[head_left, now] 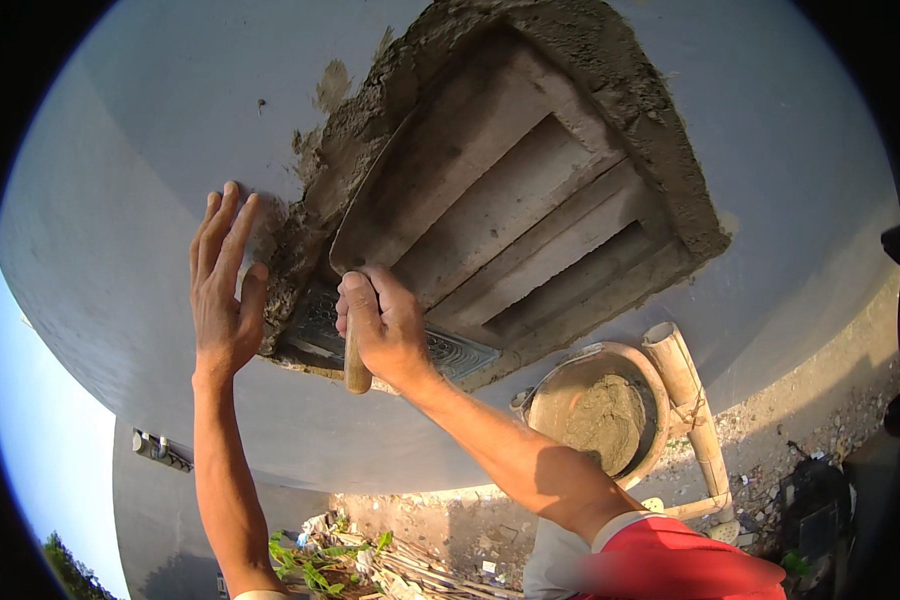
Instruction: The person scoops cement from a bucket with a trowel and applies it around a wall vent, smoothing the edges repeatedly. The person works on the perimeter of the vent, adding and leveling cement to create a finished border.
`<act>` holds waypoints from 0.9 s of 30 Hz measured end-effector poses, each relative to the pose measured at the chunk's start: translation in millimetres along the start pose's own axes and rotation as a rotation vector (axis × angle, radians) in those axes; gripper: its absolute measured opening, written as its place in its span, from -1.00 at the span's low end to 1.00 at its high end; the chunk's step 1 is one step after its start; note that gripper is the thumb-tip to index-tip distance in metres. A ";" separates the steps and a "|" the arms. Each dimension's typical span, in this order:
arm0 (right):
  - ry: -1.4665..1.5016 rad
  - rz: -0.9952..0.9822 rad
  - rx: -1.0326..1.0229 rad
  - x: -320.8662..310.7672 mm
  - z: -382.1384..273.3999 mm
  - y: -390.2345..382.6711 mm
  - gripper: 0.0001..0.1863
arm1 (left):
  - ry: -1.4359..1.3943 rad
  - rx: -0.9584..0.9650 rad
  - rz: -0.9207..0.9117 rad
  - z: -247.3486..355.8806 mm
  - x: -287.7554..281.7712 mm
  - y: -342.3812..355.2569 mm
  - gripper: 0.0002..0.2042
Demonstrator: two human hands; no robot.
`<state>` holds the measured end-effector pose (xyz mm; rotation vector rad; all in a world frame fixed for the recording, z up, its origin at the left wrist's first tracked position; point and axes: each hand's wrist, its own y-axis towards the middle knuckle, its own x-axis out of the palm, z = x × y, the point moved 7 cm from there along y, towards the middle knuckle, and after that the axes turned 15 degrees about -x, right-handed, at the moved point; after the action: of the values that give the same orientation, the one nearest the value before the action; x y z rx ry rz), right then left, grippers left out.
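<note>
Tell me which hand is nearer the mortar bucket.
Right. The right hand, gripping a wooden handle, is up and to the left of the mortar bucket; the left hand, open beside the rough mortar border, is farther left.

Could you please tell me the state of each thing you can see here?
Left hand: open, raised.
Right hand: closed.
Wooden handle: gripped in the right hand.
Mortar edging: rough, ragged along its left side.
Patterned panel: partly hidden behind the right hand.
Bucket: uncovered, partly filled with mortar.
</note>
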<state>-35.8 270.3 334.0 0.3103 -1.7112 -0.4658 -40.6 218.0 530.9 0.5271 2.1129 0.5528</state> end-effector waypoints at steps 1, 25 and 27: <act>0.018 0.003 0.001 2.3 -0.4 -0.2 -0.64 | -0.002 -0.002 -0.004 0.1 -0.2 0.1 -0.25; -0.009 -0.053 -0.035 -66.0 -46.2 -84.5 -0.69 | -0.146 -0.036 0.117 -8.3 3.3 -7.9 -0.24; -0.267 -0.020 0.199 -99.9 -63.8 -93.8 -0.64 | -0.198 -0.043 0.139 -8.8 4.6 -9.2 -0.25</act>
<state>41.0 224.3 212.2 0.4240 -2.0225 -0.3631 -51.9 211.4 527.5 0.6797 1.8828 0.5976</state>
